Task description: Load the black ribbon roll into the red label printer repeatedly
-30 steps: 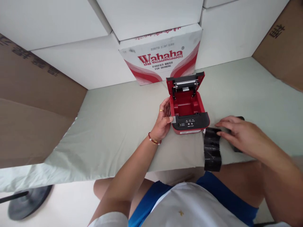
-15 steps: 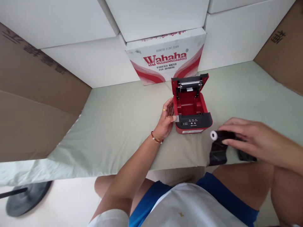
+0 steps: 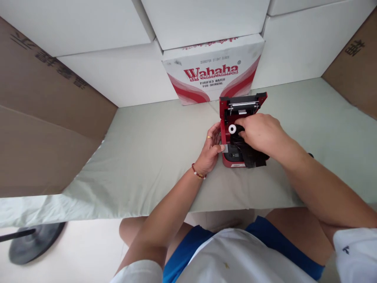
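A small red printer (image 3: 226,118) with a black front panel stands on the table with its lid flipped up toward the back. My left hand (image 3: 211,151) grips its left side, thumb on the front corner. My right hand (image 3: 259,131) is closed on a black roll with a white core (image 3: 232,129) and holds it over the printer's open bay. A loose black tail of the roll (image 3: 252,156) hangs down over the front panel.
A pale green cloth covers the table (image 3: 153,157). A Wahaha water carton (image 3: 212,72) and plain white boxes (image 3: 97,74) line the back. Brown cardboard (image 3: 44,118) walls the left and the far right. A dark round stand base (image 3: 32,241) sits on the floor.
My right hand lifted the black roll from the table at the right and carried it left, over the open printer. My left hand stayed on the printer's side.
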The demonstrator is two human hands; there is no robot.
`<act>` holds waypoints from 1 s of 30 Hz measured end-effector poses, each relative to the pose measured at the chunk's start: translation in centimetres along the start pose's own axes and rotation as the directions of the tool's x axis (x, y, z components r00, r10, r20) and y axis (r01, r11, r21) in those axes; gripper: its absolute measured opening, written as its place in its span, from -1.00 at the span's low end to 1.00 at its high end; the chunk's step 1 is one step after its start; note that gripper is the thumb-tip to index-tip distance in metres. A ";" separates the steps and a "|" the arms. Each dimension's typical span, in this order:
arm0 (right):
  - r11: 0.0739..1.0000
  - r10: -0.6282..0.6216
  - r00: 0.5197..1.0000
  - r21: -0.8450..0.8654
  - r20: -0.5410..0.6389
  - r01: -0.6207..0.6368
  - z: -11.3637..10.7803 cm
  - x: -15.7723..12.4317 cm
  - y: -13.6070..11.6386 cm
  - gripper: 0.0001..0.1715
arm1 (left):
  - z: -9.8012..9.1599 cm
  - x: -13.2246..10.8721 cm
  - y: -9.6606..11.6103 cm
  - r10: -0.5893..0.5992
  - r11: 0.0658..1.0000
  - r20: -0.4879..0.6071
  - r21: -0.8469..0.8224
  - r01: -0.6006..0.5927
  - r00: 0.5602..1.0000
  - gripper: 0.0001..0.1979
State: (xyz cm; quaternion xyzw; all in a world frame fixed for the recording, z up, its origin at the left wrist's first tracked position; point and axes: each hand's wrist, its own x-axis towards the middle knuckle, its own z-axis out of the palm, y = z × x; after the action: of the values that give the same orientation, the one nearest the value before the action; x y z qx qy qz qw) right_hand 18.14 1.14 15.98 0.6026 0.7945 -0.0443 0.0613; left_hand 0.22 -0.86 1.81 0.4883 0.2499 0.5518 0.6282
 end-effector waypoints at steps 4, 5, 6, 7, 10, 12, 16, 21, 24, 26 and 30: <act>0.997 0.026 0.998 -0.075 0.062 -0.021 -0.1 0.8 -0.8 -0.58 | 0.1 0.0 0.0 -0.007 1.000 -0.009 -0.008 0.007 1.000 -0.12; 0.996 0.024 0.997 -0.089 0.077 -0.017 -0.2 1.0 -1.0 -0.59 | 0.1 0.0 0.0 -0.007 1.000 -0.008 -0.006 0.007 1.000 -0.12; 0.995 0.020 0.996 -0.099 0.089 -0.011 -0.3 1.0 -1.1 -0.60 | 0.0 0.0 0.0 -0.006 1.000 -0.005 -0.002 0.006 1.000 -0.12; 0.994 0.016 0.995 -0.106 0.099 -0.006 -0.4 1.0 -1.2 -0.61 | 0.0 0.0 0.0 -0.003 1.000 -0.001 0.004 0.003 1.000 -0.12; 0.994 -0.005 0.995 -0.108 0.096 0.015 -0.7 0.8 -0.8 -0.64 | 0.0 0.1 -0.2 0.000 1.000 0.009 0.020 -0.001 1.000 -0.12; 0.994 -0.058 0.995 -0.091 0.083 0.065 -1.0 0.5 -0.1 -0.65 | -0.1 0.1 -0.3 0.002 1.000 0.016 0.021 -0.002 1.000 -0.12; 0.988 -0.149 0.985 -0.025 0.089 0.152 -1.9 -0.2 0.9 -0.64 | -0.1 0.1 -0.3 0.010 1.000 0.009 0.014 -0.010 1.000 -0.13; 0.997 -0.077 0.997 -0.016 0.004 0.077 -2.6 -1.6 0.8 -0.58 | 0.1 0.1 -0.2 0.010 1.000 0.000 -0.010 -0.010 1.000 -0.16; 0.994 -0.014 1.000 -0.110 -0.028 0.010 -2.7 -1.9 0.3 -0.60 | 0.1 0.1 -0.1 0.003 1.000 -0.001 -0.011 -0.003 1.000 -0.22; 0.990 0.017 1.000 -0.138 0.003 -0.016 -2.5 -1.7 -0.2 -0.59 | 0.1 0.1 -0.1 0.009 1.000 -0.001 -0.007 -0.009 1.000 -0.24; 0.991 0.031 0.999 -0.129 0.042 -0.026 -2.1 -0.5 -0.9 -0.65 | -0.1 0.2 -0.4 0.019 1.000 0.008 -0.004 -0.019 1.000 -0.19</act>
State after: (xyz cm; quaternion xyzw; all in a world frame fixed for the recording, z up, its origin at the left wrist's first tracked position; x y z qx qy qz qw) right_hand 17.30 0.69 18.14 0.6075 0.7855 -0.0054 0.1181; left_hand 0.37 -0.62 1.45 0.4915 0.2415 0.5563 0.6250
